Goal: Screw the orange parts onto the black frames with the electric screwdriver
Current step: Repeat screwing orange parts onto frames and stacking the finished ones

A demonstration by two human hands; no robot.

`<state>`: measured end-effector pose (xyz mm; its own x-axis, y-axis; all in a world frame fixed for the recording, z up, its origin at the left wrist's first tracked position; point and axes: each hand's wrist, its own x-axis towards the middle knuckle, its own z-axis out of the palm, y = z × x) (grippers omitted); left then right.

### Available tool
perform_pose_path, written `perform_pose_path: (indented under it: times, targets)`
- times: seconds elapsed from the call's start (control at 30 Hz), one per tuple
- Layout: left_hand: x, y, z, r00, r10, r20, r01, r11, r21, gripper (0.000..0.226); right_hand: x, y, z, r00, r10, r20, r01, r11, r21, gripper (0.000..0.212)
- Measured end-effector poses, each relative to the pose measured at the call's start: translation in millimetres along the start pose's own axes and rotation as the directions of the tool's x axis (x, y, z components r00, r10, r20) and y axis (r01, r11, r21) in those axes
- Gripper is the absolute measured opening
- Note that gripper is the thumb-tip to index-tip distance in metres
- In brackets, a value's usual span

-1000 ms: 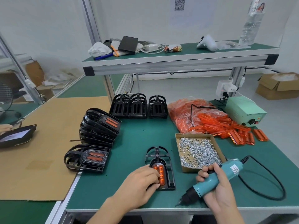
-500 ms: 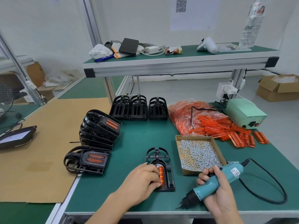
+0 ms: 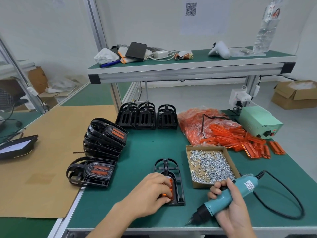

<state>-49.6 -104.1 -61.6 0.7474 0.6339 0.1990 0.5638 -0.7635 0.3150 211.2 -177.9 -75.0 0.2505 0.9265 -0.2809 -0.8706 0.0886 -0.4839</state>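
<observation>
Still pressing the orange part into the black frame at lower centre with the left hand; right hand still gripping the electric screwdriver, tip kept off the work at lower right — no screw driven yet

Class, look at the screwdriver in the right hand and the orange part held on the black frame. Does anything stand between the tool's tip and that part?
Only bare green mat lies between the electric screwdriver in the right hand and the black frame. But the left hand covers much of the orange part, so its fingers may block the screw points.
</observation>
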Motion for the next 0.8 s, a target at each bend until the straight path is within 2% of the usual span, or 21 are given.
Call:
perform_pose_path:
  times: [0.13, 0.3, 0.47, 0.6, 0.7, 0.8]
  targets:
    - [0.7, -1.4, -5.0, 1.000, 0.003, 0.003, -0.002, 0.999, -0.046, 0.019, -0.7, -0.3, 1.7, 1.000, 0.004, 0.004, -0.004, 1.000, 0.000, 0.022]
    - [3.5, -1.9, -12.2, 0.997, 0.059, 0.052, -0.060, 0.998, 0.022, 0.024, -2.3, -0.9, 3.5, 1.000, 0.000, 0.001, 0.000, 1.000, -0.006, 0.021]
    - [0.9, -3.1, -12.9, 0.995, 0.081, 0.062, -0.080, 0.997, -0.020, 0.018, -3.4, -1.0, 4.5, 1.000, -0.003, -0.002, 0.003, 1.000, -0.005, 0.020]
    - [4.0, 1.1, -15.8, 0.999, 0.024, -0.025, -0.028, 0.979, -0.201, 0.015, -3.2, -1.5, 3.6, 1.000, -0.004, 0.008, 0.004, 1.000, -0.003, 0.022]
    - [7.7, 7.7, -20.9, 0.983, -0.084, -0.165, 0.013, 0.921, -0.388, 0.011, -3.1, -1.3, 3.0, 1.000, 0.003, 0.017, -0.002, 1.000, -0.004, 0.022]
    - [11.3, 15.7, -24.7, 0.949, -0.149, -0.278, 0.026, 0.916, -0.400, 0.012, -2.7, -1.1, 2.3, 1.000, 0.009, 0.016, -0.009, 1.000, 0.009, 0.021]
